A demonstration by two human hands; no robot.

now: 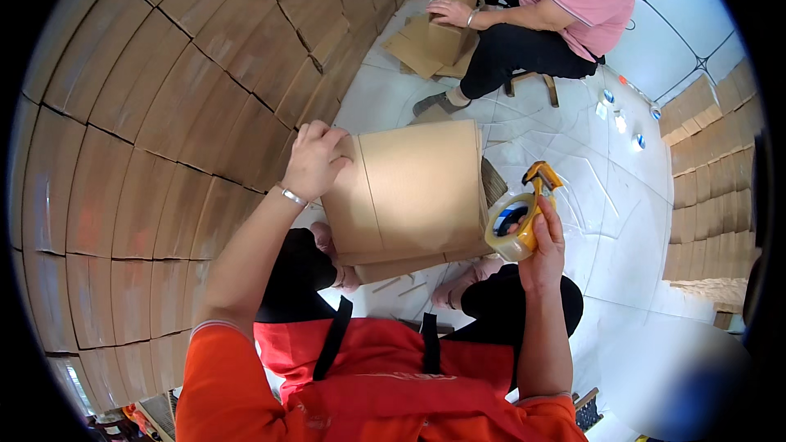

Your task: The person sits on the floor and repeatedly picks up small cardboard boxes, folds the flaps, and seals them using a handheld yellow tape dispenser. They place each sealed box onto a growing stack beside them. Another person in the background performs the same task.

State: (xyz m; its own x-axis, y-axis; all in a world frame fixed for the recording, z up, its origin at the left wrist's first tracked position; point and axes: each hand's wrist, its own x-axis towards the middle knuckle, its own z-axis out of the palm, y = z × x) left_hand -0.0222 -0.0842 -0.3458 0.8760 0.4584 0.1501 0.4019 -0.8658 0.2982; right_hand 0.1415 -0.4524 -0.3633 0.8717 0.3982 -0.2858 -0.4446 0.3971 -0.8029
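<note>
Flattened cardboard sheets (424, 184) lie in a pile in front of me, the top one creased near its left side. My left hand (316, 156) rests at the upper left edge of the top sheet, fingers curled; whether it pinches the cardboard cannot be told. To the right of the pile, my right hand (541, 242) holds a yellow tape dispenser (541, 181) loaded with a roll of clear packing tape (511, 227). The dispenser is held up off the cardboard.
Stacked cardboard boxes (202, 92) form a wall at left. A co-worker (552, 18) sits at the top with a small box (448, 40). Tape rolls (639, 142) lie on the tiled floor (620, 270). More cardboard stacks (706, 196) stand at right.
</note>
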